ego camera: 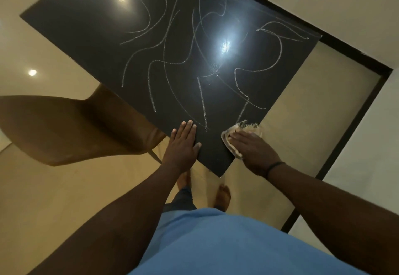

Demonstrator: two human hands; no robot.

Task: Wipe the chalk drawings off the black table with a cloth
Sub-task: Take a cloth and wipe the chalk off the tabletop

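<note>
The black table (86, 26) carries white chalk drawings (194, 58), looping and angular lines spread from its middle toward the right edge and down almost to the near corner. 2 bright ceiling-light reflections glare on its glossy top. The left hand (183, 145) lies flat, fingers straight and together, palm down on the table's near left edge. The right hand (248, 147) presses a pale cloth (232, 133) with a frayed fringe onto the table at its near right edge, just beside the lowest chalk strokes; the fingers seem laid over the cloth rather than curled round it, though motion blur makes that hard to judge. A thin dark band (274, 166) circles the right wrist. A brown moulded chair (64, 130) stands at the table's left side, its seat partly under the edge. Below, a blue shirt (216, 242) and bare feet (223, 194) show on the beige tiled floor (54, 199)
</note>
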